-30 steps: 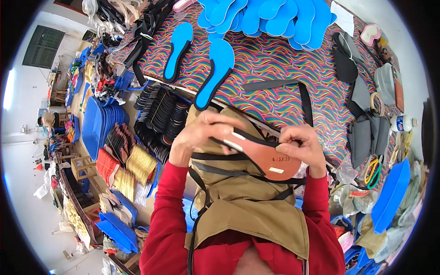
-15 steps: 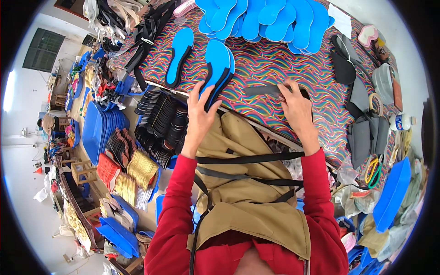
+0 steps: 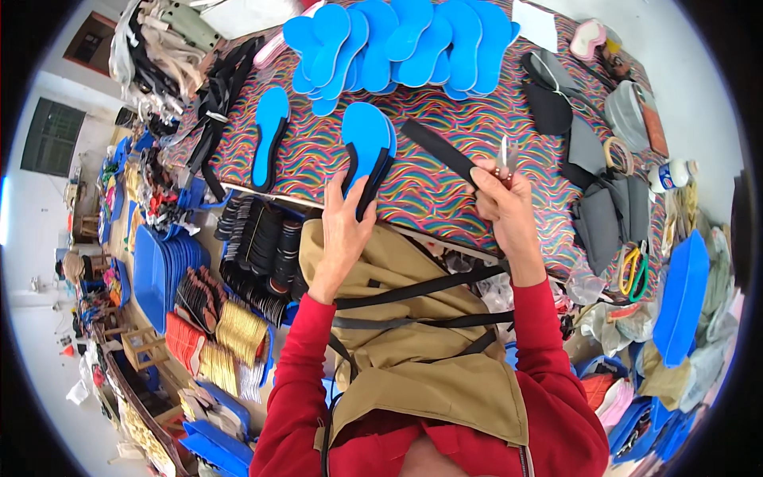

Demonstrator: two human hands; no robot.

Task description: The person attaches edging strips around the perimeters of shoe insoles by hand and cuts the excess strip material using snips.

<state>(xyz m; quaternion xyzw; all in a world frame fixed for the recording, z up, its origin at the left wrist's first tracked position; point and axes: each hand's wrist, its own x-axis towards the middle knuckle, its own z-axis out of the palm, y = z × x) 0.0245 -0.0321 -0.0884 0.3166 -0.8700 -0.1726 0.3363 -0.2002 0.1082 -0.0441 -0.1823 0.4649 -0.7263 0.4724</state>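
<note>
Looks to me like we're between insoles here. Two bright blue foam insoles with black edging (image 3: 366, 131) sit stacked near the edge of the swirly multicoloured cloth-covered table (image 3: 445, 203), and the left hand (image 3: 343, 234) is on their narrow end. Can't tell if those fingers are actually pinching or just resting there.

The right hand (image 3: 502, 199) has its fingers closed on one end of a flat black fabric strip (image 3: 437, 149), the rest angling up and left over the table. There's also a small pair of metal snips (image 3: 509, 153) in that same hand, blades pointing away from the body. My guess is picking up the next strip is the step in hand, so next I'd want the left hand off the stack and onto a bare insole from the big heap of plain blue insoles (image 3: 409, 48).

Compared with half a second ago, the strip's way easier to see, since the right hand was down over it then. A second back, both hands had an insole over the lap, brown underside showing.
</note>
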